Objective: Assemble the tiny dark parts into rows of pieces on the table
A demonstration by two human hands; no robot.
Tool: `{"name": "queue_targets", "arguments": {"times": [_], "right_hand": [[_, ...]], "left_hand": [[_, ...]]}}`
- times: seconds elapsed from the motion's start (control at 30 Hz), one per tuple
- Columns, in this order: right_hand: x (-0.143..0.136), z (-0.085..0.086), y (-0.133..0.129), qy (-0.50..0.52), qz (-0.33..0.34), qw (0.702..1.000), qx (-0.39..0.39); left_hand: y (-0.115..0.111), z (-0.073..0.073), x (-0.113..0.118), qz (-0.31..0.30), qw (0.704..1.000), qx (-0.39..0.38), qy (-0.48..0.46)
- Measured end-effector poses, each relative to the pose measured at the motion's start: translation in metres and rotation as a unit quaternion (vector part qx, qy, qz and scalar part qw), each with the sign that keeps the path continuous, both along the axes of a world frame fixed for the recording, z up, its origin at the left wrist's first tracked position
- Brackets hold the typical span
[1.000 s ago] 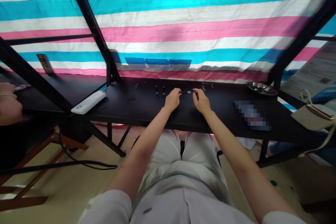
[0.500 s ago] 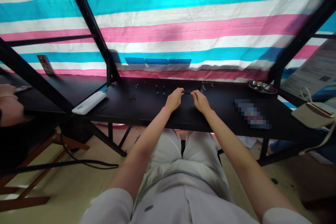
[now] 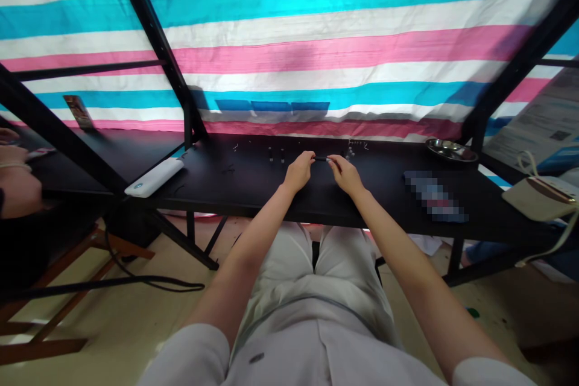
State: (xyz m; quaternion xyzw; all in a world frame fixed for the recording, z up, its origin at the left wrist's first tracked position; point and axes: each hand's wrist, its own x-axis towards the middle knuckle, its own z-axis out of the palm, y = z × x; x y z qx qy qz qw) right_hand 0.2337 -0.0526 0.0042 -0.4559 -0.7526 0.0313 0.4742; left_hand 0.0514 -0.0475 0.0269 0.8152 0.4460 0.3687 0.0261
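My left hand [image 3: 300, 170] is closed around the left end of a short, thin black rod [image 3: 321, 159], held level just over the black table [image 3: 253, 187]. At the other end, my right hand [image 3: 345, 174] pinches the rod with thumb and forefinger, and a small pale spot shows at those fingertips. What kind of object the rod is, I cannot make out. Beyond my left hand stand two small grey pieces [image 3: 276, 155] in short columns. Past my right hand lies a cluster of small grey bits [image 3: 350, 151].
A white oblong case [image 3: 154, 177] lies at the left. On the right are a blurred-out blue item [image 3: 434, 196], a round metal dish [image 3: 451, 150] and a beige bag [image 3: 538, 198]. Black frame posts [image 3: 156, 36] flank the table. Another person's hand [image 3: 13, 166] shows at far left.
My right fingers have shifted slightly left along the rod, and a pale spot now shows at their tips. My left hand has barely moved. The other person's hand moved a little.
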Motion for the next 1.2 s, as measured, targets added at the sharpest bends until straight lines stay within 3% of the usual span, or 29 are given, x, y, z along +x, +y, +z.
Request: {"name": "queue_targets", "arguments": {"times": [0.5,0.67,0.87,1.03,1.2], "right_hand": [[-0.001,0.001,-0.003,-0.127,-0.038,0.991,-0.033],[-0.003,0.002,-0.003,-0.177,-0.072,0.978,-0.077],[-0.003,0.004,-0.002,-0.226,-0.121,0.957,-0.136],[-0.002,0.004,-0.003,-0.229,-0.130,0.955,-0.139],[-0.003,0.004,-0.003,-0.224,-0.108,0.962,-0.114]], "left_hand": [[0.006,-0.007,0.000,-0.022,0.998,0.056,0.030],[0.006,-0.008,0.000,-0.026,0.998,0.046,0.037],[0.006,-0.008,-0.001,-0.005,0.999,0.025,0.040],[0.011,-0.011,-0.004,0.033,0.999,0.005,0.016],[0.013,-0.016,0.001,-0.051,0.996,-0.016,0.069]]}}
